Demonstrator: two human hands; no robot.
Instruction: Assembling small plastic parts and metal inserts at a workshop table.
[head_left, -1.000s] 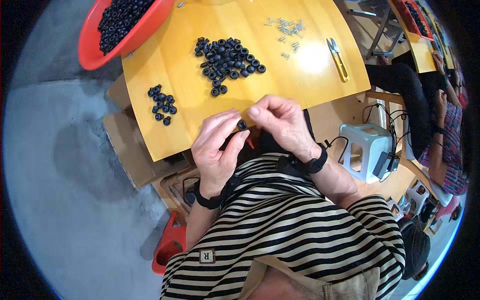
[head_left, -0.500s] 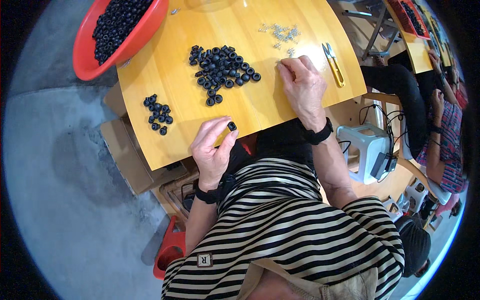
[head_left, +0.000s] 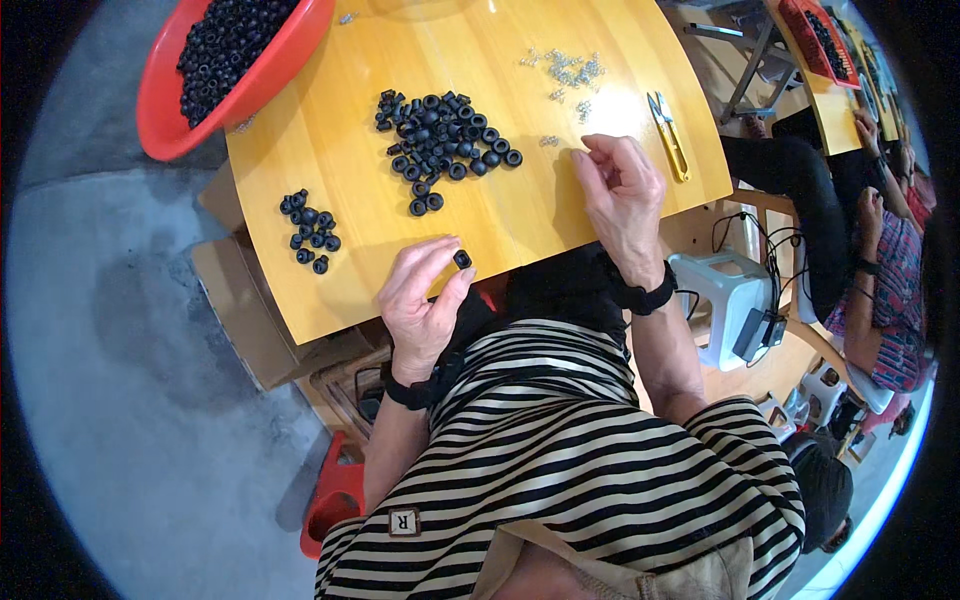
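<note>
My left hand (head_left: pixel 420 300) is closed, pinching a small hollow black plastic piece (head_left: pixel 462 260) between thumb and fingertips at the table's near edge. My right hand (head_left: pixel 624 195) is over the table with its fingers curled and the thumb close to the index finger; anything between them is too small to make out. Just beyond it lie small silvery coil-like pieces (head_left: pixel 572 70), a few of them (head_left: pixel 549 141) apart from the rest. A heap of black plastic pieces (head_left: pixel 440 135), some round and some hollow, sits mid-table. A smaller group of black pieces (head_left: pixel 312 232) is at the left.
A red basin (head_left: pixel 165 125) full of black pieces stands at the table's far left. Yellow-handled thread snips (head_left: pixel 672 140) lie at the right of the wooden table (head_left: pixel 330 130). A white stool (head_left: pixel 715 300) with cables is below right, and other people sit further right.
My right hand has drawn back toward me and slightly right, away from the silvery pieces, uncovering a few of them. My left hand keeps its pinch on the black piece.
</note>
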